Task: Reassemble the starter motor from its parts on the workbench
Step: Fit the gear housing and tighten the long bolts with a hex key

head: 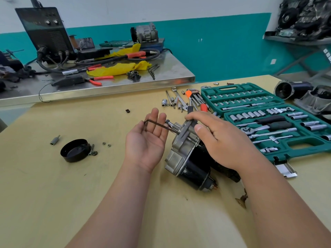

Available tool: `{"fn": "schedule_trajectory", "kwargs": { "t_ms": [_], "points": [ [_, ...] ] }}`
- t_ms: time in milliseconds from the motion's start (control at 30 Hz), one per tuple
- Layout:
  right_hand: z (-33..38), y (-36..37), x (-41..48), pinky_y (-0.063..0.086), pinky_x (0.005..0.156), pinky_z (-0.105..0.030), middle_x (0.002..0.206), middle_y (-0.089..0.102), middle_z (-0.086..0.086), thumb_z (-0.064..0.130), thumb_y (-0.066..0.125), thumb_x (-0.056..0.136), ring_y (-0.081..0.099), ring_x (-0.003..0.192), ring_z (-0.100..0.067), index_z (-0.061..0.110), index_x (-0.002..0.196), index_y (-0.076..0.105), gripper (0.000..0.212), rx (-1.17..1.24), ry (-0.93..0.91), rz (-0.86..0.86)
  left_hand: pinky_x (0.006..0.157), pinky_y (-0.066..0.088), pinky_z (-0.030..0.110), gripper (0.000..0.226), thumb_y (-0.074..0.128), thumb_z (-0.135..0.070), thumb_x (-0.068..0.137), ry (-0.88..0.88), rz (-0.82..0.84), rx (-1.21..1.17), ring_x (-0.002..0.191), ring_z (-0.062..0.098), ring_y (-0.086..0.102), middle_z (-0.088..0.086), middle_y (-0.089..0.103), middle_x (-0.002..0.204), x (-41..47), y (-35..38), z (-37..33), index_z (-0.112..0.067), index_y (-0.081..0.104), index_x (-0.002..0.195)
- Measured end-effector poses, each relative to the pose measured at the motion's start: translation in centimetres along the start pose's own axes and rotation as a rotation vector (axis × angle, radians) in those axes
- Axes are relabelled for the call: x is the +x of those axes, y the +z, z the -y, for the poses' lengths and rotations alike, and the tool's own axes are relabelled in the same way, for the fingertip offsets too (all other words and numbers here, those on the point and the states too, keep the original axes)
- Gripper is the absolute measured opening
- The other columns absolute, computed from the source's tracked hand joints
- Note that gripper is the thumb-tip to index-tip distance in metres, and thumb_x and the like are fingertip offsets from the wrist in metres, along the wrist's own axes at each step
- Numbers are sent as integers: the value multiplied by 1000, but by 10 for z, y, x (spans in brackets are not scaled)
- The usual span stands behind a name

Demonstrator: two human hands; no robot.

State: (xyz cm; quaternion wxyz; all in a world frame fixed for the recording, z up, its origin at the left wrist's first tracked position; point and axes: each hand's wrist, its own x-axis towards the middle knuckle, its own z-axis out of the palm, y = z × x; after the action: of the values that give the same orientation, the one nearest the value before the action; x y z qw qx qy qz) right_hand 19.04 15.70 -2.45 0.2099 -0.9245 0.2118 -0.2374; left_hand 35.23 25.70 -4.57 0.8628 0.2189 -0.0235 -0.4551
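Wall (pixel 215 51) white above, teal below; steel bench (pixel 125 83) behind tan workbench (pixel 71 185); grey shelf (pixel 295 41) at right.

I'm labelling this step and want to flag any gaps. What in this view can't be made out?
Head view:
- The hex key tip is hidden behind the motor flange, so what it engages is unclear.
- The motor's upper far side is covered by the right hand.
- The nuts beside the cap are too small to tell their type.
- The grey housing is cut off by the right edge.

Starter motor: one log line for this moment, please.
left hand open, carrying hex key | right hand gripping starter motor
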Motion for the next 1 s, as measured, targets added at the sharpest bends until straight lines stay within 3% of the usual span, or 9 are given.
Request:
{"fn": "schedule_trajectory", "kwargs": {
  "t_ms": [233,333,500,700,867,1000],
  "points": [
    [-1,1,-1,30,71,-11,135,40,33,41,30,101,30,98,19,56,126,35,29,-4,-13,10,70,59,30,26,48,-29,97,61,108,75,81,24,72,2,74,97,-7,-1,-6,-18,70,89],
    [-1,1,0,30,70,-12,135,38,33,45,26,99,30,99,20,56,126,34,30,-3,-17,12,72,58,30,22,57,-29,86,88,112,94,75,21,69,-2,70,84,-13,-2,-9,-18,76,81],
    [-1,1,0,31,70,-12,135,41,32,42,30,101,30,98,19,56,126,34,29,2,-21,14,68,56,29,33,48,-30,97,49,44,20,76,20,68,-8,70,80,-13,-8,-1,-21,75,79],
    [-1,1,0,30,70,-11,132,42,33,40,33,101,33,95,18,57,125,35,29,4,-13,10,60,45,24,23,53,-29,80,8,49,23,73,15,56,-11,67,76,-10,-13,1,-25,73,69],
    [4,-1,0,30,65,-12,115,36,39,45,29,97,38,89,32,57,123,34,30,-4,-1,15,64,39,29,18,48,-29,83,-13,78,44,70,15,53,-12,62,71,-5,-10,1,-28,63,72],
    [5,-1,-1,28,63,-12,107,40,40,41,33,99,38,86,33,56,124,35,29,-7,8,13,64,33,30,28,40,-26,86,-14,51,81,64,15,47,-11,54,63,-3,-5,-2,-27,56,64]
  ]
}}
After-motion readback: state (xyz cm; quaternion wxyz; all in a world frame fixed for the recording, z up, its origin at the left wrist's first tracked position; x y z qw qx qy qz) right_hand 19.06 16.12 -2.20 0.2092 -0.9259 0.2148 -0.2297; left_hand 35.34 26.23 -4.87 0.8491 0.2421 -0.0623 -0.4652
